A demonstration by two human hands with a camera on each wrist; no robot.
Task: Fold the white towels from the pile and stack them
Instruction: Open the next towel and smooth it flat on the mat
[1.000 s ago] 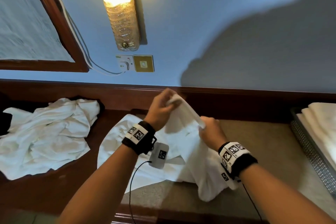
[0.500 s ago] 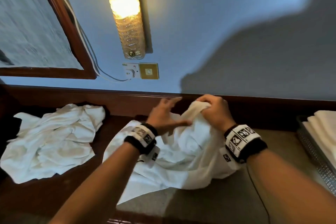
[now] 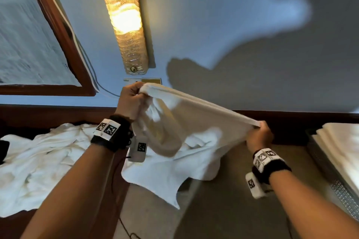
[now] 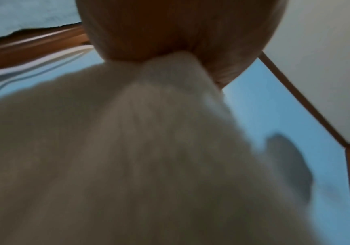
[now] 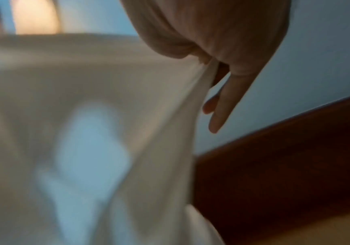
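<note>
**A:** Both hands up at the wall, one towel (image 3: 194,122) between them. Who holds what?

**B:** The left hand (image 3: 130,101) clenches one top corner, bunched in the fist; the left wrist view shows cloth pouring out of that grip. The right hand (image 3: 259,136) pinches the other corner, with two fingers (image 5: 222,106) hanging loose beside the cloth.

**A:** And the towel's line?

**B:** Its top hem runs taut from left to right, high at the left hand and dropping toward the right. That edge is the long axis here. The body hangs below, its lower end resting crumpled on the counter (image 3: 233,209) between the forearms.

**A:** So what does the coming move turn on?

**B:** Likely on that slant: the corners want levelling before the cloth can be laid flat. Neither hand is nearer; each already has an end.

**A:** Room to work?

**B:** The counter lies bare toward the camera. The pile (image 3: 44,163) lies to the left, well apart. The stack (image 3: 342,141) sits in a tray (image 3: 328,172) at the right edge, closer to the right hand. The wood ledge runs just behind the towel.
</note>
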